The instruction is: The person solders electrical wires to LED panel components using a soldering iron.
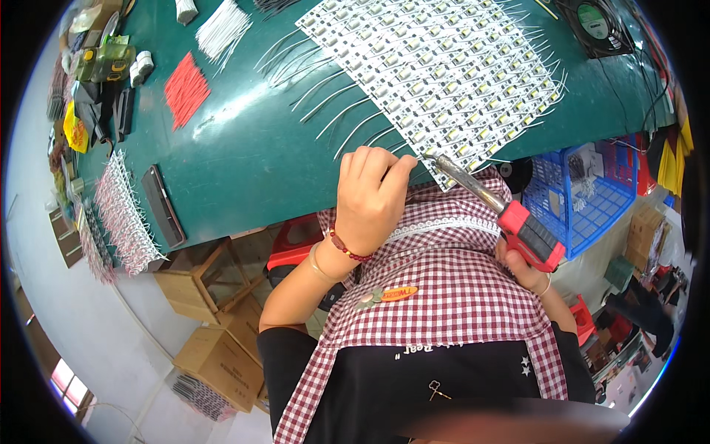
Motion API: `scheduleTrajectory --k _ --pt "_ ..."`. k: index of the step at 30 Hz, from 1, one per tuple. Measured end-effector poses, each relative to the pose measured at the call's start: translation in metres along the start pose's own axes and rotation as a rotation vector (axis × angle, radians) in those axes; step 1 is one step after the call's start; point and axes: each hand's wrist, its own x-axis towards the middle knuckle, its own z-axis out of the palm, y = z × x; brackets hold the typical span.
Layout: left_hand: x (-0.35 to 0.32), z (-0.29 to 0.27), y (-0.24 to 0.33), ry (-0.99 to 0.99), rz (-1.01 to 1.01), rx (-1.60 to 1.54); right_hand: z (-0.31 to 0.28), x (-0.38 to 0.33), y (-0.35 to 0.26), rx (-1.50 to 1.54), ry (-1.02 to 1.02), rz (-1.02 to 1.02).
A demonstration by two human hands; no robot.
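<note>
A soldering iron point(529, 233) with a red and black handle is gripped in my right hand point(523, 271), its metal shaft slanting up and left. The tip meets the lower left edge of a white panel of LED circuit boards point(444, 74), which carries rows of small components. Thin white wires point(336, 111) stick out along the panel's left edge. Beside the iron's tip, my left hand point(372, 194) is closed, thumb and fingers pinched at the panel's edge. Whatever lies between those fingertips is too small or hidden to make out.
On the green table point(244, 163) lie red wires point(186, 90), white wires point(223, 31), a dark bar-shaped case point(163, 205) and a wired board sheet point(127, 214). A small black fan point(597, 28) stands at the far right. Below the table edge sits a blue basket point(592, 200).
</note>
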Motion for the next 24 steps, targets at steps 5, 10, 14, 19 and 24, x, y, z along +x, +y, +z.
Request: scheduleTrajectory --k 5,10,14,19,24 --pt "0.0 0.001 -0.001 -0.004 0.0 0.0 0.003 -0.002 0.001 -0.031 0.016 -0.001" --pt "-0.001 0.002 -0.001 -0.011 -0.005 0.005 0.003 0.011 -0.023 0.004 0.012 -0.034" --pt "0.0 0.001 -0.001 -0.005 -0.002 -0.005 0.004 0.006 -0.012 -0.103 0.03 -0.098" --pt "-0.001 0.001 -0.002 -0.006 0.006 0.002 0.004 -0.001 0.001 -0.111 0.027 -0.069" --pt "-0.001 0.002 -0.002 -0.01 0.006 0.005 0.007 0.014 -0.021 -0.012 0.045 -0.101"
